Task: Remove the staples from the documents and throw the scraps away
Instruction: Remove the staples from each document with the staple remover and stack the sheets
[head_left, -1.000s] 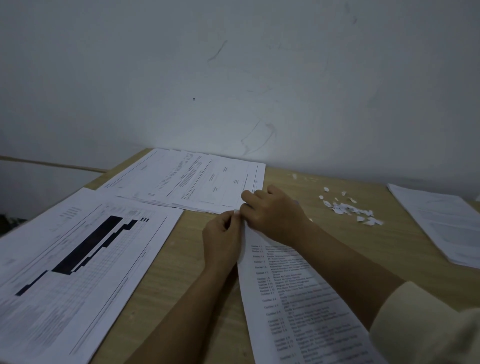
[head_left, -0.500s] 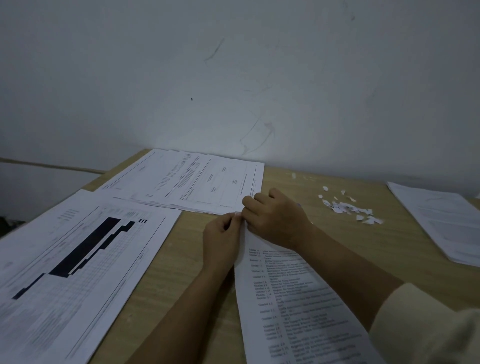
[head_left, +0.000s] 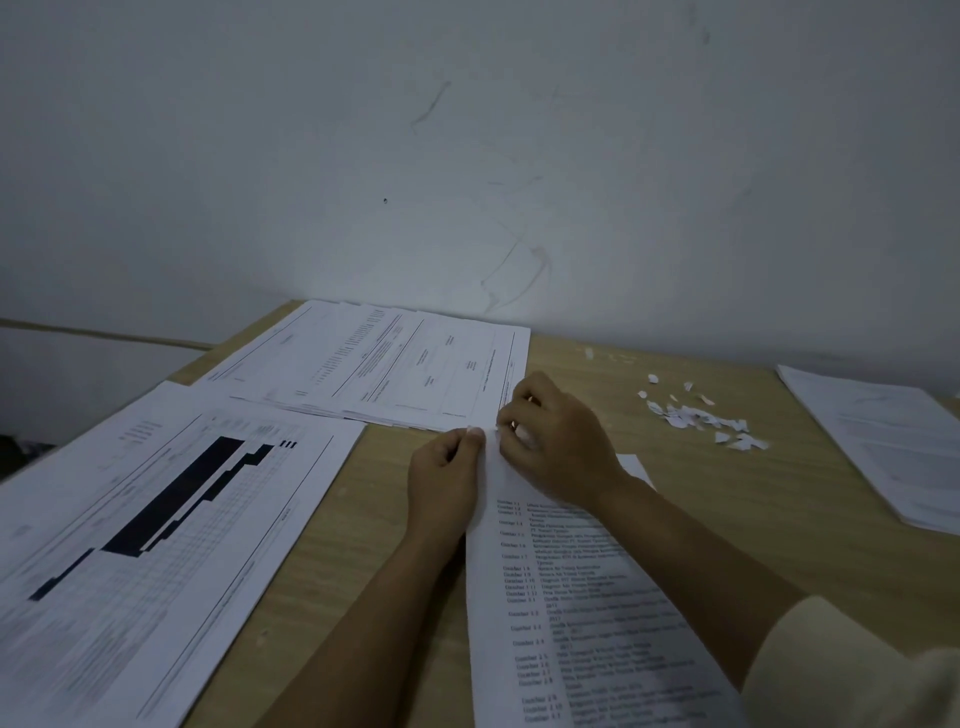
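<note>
Your document (head_left: 571, 623) is thin matt white paper with black print, lying on a table (head_left: 727, 519) of pale wood grain, smooth and dull. Left of the document the chart sheet (head_left: 156, 519), beyond it the far stack (head_left: 405, 364) and well to its right the side stack (head_left: 893, 447) are the same matt paper, and the scraps (head_left: 691, 418) to its right are torn paper with ragged edges. Behind the document the wall (head_left: 467, 156) is matt paint, scuffed; your sleeve (head_left: 841, 675) looks like soft cream cloth.

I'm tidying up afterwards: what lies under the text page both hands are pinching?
Only the wooden table shows around the text page. A white corner past the right hand may be a sheet beneath or the page itself. Anything else under it is covered.
</note>
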